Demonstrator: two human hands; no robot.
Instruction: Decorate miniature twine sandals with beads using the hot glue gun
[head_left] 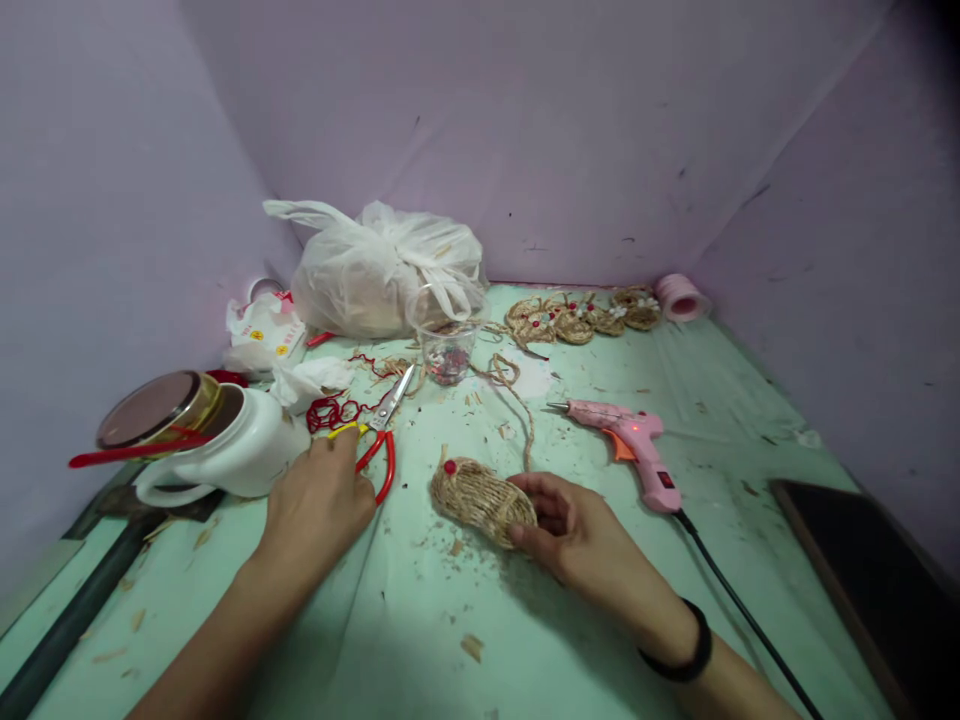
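Note:
My right hand [574,530] grips a small woven jute piece [480,497] with a red bead on its far end, holding it on the green table [600,620]. A jute cord [517,400] trails away from it. My left hand [319,500] lies knuckles-up over the red and yellow handles of the scissors [384,425], fingers curled onto them. The scissor blades point away toward a clear plastic cup [448,345] of beads. Red thread [330,412] lies tangled just left of the scissors.
A pink glue gun [634,445] with a black cable lies right of the jute piece. A white mug [240,445], a lidded jar [157,408], a white plastic bag [382,265], finished jute pieces [577,318], pink tape [679,297] and a dark slab [870,560] ring the table.

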